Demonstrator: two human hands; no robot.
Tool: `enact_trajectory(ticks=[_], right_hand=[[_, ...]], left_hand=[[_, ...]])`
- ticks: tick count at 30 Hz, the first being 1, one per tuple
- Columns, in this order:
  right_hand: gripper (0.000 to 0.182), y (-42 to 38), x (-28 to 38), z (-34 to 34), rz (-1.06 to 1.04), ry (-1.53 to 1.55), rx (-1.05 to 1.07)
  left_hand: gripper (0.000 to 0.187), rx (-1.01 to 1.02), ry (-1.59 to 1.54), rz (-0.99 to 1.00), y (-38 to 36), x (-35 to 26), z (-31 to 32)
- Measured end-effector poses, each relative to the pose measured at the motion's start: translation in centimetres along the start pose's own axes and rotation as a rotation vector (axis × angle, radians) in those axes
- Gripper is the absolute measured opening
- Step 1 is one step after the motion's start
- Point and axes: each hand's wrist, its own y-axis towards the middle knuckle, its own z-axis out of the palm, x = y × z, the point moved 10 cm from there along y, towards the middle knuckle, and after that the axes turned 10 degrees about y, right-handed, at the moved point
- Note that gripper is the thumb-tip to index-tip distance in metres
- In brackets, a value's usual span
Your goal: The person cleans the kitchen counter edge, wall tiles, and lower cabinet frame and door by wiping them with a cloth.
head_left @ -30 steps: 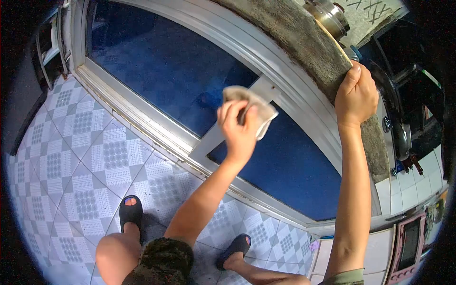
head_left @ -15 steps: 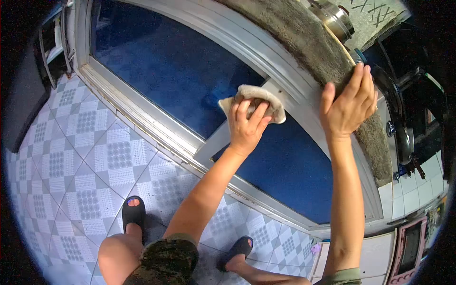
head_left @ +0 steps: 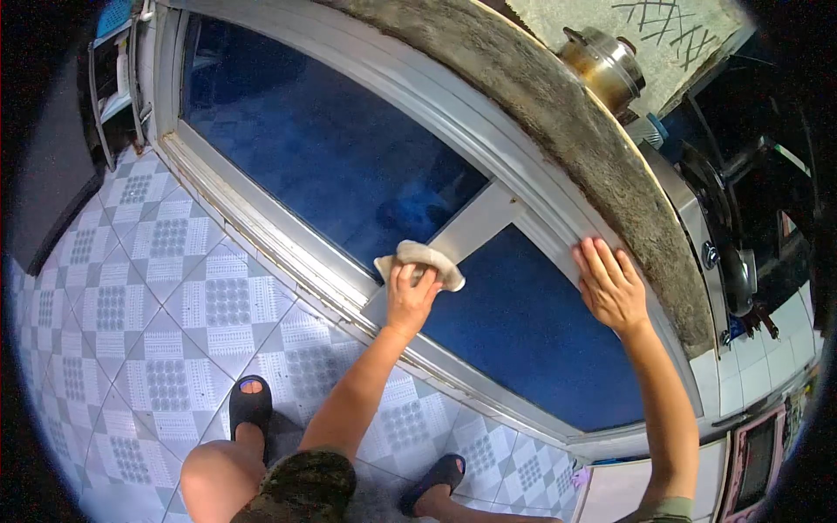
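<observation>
My left hand (head_left: 411, 301) grips a pale beige cloth (head_left: 423, 256), which lies against the lower part of the white divider (head_left: 475, 221) between two dark blue glass panes. The left pane (head_left: 305, 131) shows a bluish reflection. Flat on the white frame at the upper edge of the right pane (head_left: 532, 322) rests my right hand (head_left: 613, 286), its fingers stretched out and holding nothing.
Above the frame runs a rough grey stone or cement edge (head_left: 523, 78). A metal pot (head_left: 602, 70) stands beyond it, with a stove and pan (head_left: 739, 281) to the right. Patterned floor tiles (head_left: 166, 305) and dark slippers (head_left: 251, 403) lie below.
My left hand has moved the cloth down along the divider. My right hand has come down from the stone edge onto the white frame. The view has shifted slightly.
</observation>
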Motion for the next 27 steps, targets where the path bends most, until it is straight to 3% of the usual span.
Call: enact_trajectory(ticks=[6,7,10,12,16,22,24,26,27], right_hand=[[0.061,-1.2,0.1,0.4,-0.007,-0.064,0.002],[0.061,-1.1,0.2,0.2,-0.015,-0.066,-0.024],[0.065,-1.0,0.0,-0.6,0.007,-0.062,-0.046],[0.072,-1.0,0.2,-0.8,-0.031,0.004,-0.041],[0.078,-1.3,0.2,-0.6,-0.024,0.012,-0.088],[0.081,-1.4,0.1,-0.8,-0.034,0.005,-0.102],[0.083,-1.4,0.0,-0.9,-0.017,0.009,-0.118],[0.083,-1.4,-0.1,-1.0,-0.015,0.003,-0.12],[0.083,-1.4,0.0,-1.0,-0.029,0.003,-0.117]], left_hand=[[0.031,-0.072,-0.078,-0.122,0.8,-1.0,-0.6],[0.03,-0.106,-0.116,-0.19,1.6,-1.5,-1.0],[0.032,-0.21,-0.193,-0.149,6.8,-5.7,-2.2],[0.032,-0.269,-0.267,-0.067,10.6,-9.1,-3.4],[0.032,-0.301,-0.088,0.305,13.6,-15.9,-4.1],[0.037,-0.327,0.093,0.833,14.4,-15.7,-3.7],[0.038,-0.294,0.11,0.85,15.5,-13.7,-4.5],[0.042,-0.275,0.107,0.691,16.7,-10.7,-5.1],[0.042,-0.274,0.1,0.704,16.6,-10.9,-5.2]])
